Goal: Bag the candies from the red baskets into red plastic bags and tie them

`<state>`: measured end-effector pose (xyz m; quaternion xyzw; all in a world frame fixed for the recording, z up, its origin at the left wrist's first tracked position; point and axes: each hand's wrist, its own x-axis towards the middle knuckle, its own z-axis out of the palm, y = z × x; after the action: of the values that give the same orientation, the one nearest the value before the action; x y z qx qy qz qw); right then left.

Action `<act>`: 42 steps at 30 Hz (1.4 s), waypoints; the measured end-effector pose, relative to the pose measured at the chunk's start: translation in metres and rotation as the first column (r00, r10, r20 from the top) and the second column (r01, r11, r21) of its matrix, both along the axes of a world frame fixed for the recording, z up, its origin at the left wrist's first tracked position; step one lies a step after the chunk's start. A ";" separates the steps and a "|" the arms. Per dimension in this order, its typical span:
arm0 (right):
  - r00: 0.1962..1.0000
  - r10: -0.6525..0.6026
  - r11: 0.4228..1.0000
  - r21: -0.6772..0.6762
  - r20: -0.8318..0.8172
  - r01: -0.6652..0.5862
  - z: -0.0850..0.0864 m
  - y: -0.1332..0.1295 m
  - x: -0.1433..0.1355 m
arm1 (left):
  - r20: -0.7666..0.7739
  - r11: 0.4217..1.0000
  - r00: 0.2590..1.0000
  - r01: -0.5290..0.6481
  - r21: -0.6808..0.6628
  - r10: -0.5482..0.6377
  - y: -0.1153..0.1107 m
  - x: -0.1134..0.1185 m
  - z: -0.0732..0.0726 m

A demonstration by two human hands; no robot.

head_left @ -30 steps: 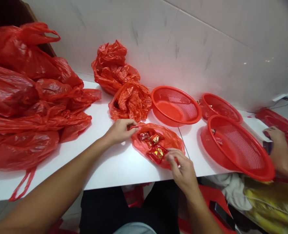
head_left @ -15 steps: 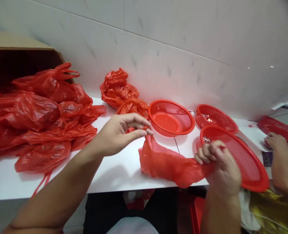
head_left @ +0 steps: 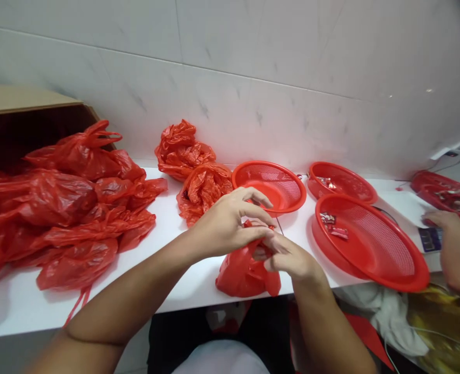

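A small red plastic bag (head_left: 240,272) hangs bunched at the front edge of the white table, its top gathered between my two hands. My left hand (head_left: 235,221) is closed on the bag's top from the left, fingers curved over it. From the right, my right hand (head_left: 288,254) meets it, fingers wrapped round the same gathered part and partly hidden behind the plastic. Behind my left hand lie crumpled red bags (head_left: 204,189), and a red mesh basket (head_left: 292,202) stands just beyond both hands.
Filled red bags (head_left: 62,197) are heaped at the left before a cardboard box (head_left: 27,98). Two red baskets (head_left: 364,270) (head_left: 342,169), with a few small wrapped packets, stand at the right. Another person's hands (head_left: 440,221) are at the far right, near a red tray.
My right hand has moved left, away from the large basket, to meet my left hand. The bag, earlier stretched out between them, now hangs bunched below.
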<state>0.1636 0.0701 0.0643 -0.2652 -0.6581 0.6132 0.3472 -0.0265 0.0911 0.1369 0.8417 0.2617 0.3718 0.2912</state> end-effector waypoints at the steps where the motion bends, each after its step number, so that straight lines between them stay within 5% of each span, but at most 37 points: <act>1: 1.000 0.005 1.000 0.020 0.016 -0.006 0.003 -0.001 0.001 | -0.004 1.000 1.000 0.003 -0.001 -0.003 0.001 0.002 0.001; 5: 0.983 -0.163 0.980 0.129 0.090 0.150 0.011 -0.002 0.003 | 0.000 0.997 0.998 0.060 -0.054 -0.060 0.003 0.003 -0.001; 11: 0.986 -0.021 1.000 0.001 0.164 0.021 0.011 0.001 0.017 | 0.037 0.994 0.999 0.003 -0.110 0.001 0.002 -0.007 -0.021; 14: 0.999 0.030 0.994 -0.108 0.041 -0.026 0.001 0.003 0.024 | 0.157 0.999 0.987 -0.014 -0.043 0.021 -0.003 -0.014 -0.034; 17: 0.994 -0.052 0.985 -0.166 -0.092 0.037 -0.007 0.004 0.029 | 0.223 0.991 0.973 0.086 -0.105 -0.061 -0.010 -0.016 -0.051; 23: 0.990 -0.075 0.981 0.187 0.117 0.052 0.001 0.000 0.032 | 0.290 0.840 0.951 0.240 -0.488 -0.103 -0.015 -0.002 -0.088; 25: 0.962 -0.220 0.899 0.417 0.164 0.135 -0.002 -0.001 0.031 | 0.315 0.766 0.947 0.254 -0.591 -0.071 -0.012 0.000 -0.094; 27: 0.913 -0.383 0.743 0.634 0.141 0.214 -0.010 -0.001 0.028 | 0.372 0.682 0.928 0.295 -0.669 -0.036 -0.008 -0.001 -0.098; 29: 0.872 -0.481 0.591 0.767 0.087 0.249 -0.023 -0.001 0.023 | 0.424 0.602 0.905 0.347 -0.720 -0.015 -0.005 -0.002 -0.103; 31: 0.856 -0.514 0.500 0.827 0.048 0.255 -0.035 -0.003 0.018 | 0.445 0.550 0.895 0.380 -0.743 -0.017 -0.002 -0.003 -0.106; 33: 0.860 -0.508 0.470 0.849 0.036 0.242 -0.043 -0.006 0.014 | 0.426 0.557 0.904 0.373 -0.742 -0.037 -0.002 -0.005 -0.106; 36: 0.871 -0.490 0.466 0.857 0.041 0.222 -0.048 -0.011 0.014 | 0.322 0.648 0.947 0.259 -0.716 -0.023 -0.002 -0.010 -0.099; 40: 0.805 -0.585 0.465 0.854 0.100 0.232 -0.054 -0.011 0.030 | 0.097 0.814 0.982 -0.078 -0.575 0.163 -0.001 -0.030 -0.093; 42: 0.731 -0.655 0.491 0.843 0.191 0.220 -0.061 -0.011 0.045 | -0.016 0.852 0.951 -0.283 -0.441 0.308 0.001 -0.048 -0.097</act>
<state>0.2087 0.0588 0.0034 -0.3994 -0.8242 0.0644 0.3962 -0.0741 0.0921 0.0401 0.6935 0.4566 0.3669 0.4195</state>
